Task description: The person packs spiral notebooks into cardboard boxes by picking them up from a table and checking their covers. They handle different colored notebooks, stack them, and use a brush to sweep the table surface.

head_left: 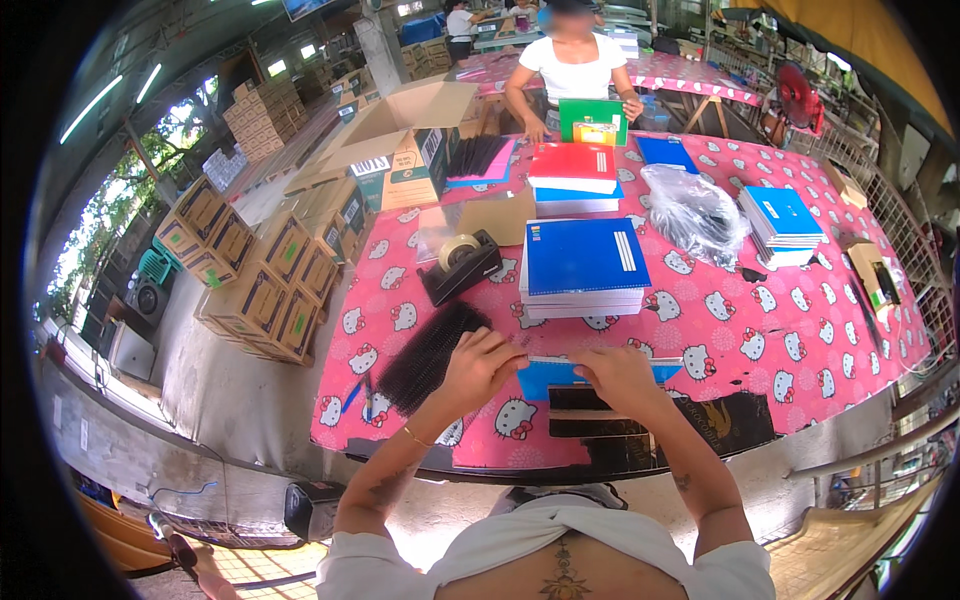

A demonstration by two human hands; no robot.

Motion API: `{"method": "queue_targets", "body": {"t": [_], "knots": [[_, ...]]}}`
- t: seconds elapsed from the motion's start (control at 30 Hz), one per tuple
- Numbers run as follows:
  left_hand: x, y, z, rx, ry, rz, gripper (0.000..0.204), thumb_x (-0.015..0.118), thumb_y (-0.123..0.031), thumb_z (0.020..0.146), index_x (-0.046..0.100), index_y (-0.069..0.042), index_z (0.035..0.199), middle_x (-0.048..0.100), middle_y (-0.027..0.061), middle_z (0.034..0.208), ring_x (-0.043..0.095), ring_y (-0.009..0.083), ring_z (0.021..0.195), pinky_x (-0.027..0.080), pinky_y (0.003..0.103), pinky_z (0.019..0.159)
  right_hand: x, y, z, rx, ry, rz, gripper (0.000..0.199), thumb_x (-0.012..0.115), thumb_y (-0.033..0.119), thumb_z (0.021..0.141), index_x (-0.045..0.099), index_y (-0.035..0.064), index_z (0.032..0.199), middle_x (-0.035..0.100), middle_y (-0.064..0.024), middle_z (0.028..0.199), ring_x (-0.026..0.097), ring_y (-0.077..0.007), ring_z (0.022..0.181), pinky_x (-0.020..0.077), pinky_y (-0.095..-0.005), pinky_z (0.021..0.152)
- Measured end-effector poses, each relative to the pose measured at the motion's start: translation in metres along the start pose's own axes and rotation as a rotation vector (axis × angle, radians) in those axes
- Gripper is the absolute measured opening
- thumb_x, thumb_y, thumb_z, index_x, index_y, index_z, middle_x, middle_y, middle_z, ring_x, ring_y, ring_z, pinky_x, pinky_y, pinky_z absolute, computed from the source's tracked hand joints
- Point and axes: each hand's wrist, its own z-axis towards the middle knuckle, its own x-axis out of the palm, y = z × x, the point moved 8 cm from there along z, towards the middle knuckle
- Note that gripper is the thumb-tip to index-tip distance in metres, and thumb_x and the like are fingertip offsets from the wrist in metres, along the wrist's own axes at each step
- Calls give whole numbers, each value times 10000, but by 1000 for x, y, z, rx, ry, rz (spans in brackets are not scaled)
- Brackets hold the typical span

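A blue-covered notebook (pixel 550 382) lies at the near edge of the table, one long edge raised toward me. My left hand (pixel 485 368) is closed, its fingertips pinching the left end of that edge. My right hand (pixel 622 380) grips the same edge farther right, thumb pressed along it. Whatever thin piece may sit between the fingers is too small to make out. Beside my left hand is a pile of black binding coils (pixel 425 355). Just beyond both hands stands a stack of blue notebooks (pixel 588 260). Dark board pieces (pixel 700 425) lie under and right of the notebook.
A black tape dispenser (pixel 462 268) stands left of the stack, pens (pixel 360 395) near the left edge. Farther back are red notebooks (pixel 572 168), a clear plastic bag (pixel 695 212), more blue notebooks (pixel 780 222) and an open carton (pixel 405 165). Across the table a person (pixel 572 70) holds a green notebook.
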Motion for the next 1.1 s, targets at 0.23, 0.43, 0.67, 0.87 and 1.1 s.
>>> {"method": "queue_targets", "body": {"t": [0.23,0.43,0.67,0.87,1.1], "knots": [[28,13,-6,32,107,17,281,765,-249,811,672,-125,1045,613,48,1036,584,252,1035,374,463,986,15,-11,4,28,107,141,174,648,195,896,685,146,1059,699,-94,831,679,-313,766,517,-461,627],[74,-27,-29,-288,-123,427,677,616,-460,910,497,7,1386,469,204,1460,378,364,1417,189,700,1098,18,-20,1,76,130,98,170,625,209,909,694,161,1057,702,-90,826,680,-314,739,515,-461,617],[29,14,-32,-263,-376,235,596,569,-377,968,472,30,1394,443,238,1465,452,413,1337,227,597,1141,18,-24,5,84,122,100,164,613,212,920,700,163,1050,707,-79,821,688,-300,730,523,-446,605],[28,46,-7,-296,83,-276,202,609,-224,975,674,-45,1044,639,121,994,649,297,818,509,401,761,15,-24,12,38,92,106,157,609,216,928,692,166,1051,710,-65,847,690,-295,727,526,-438,609],[23,32,9,-71,77,-204,190,704,-162,903,656,-44,1044,579,135,937,609,295,769,500,387,657,14,-22,15,39,121,123,155,623,218,922,687,163,1052,710,-58,864,692,-292,761,526,-434,628]]}}
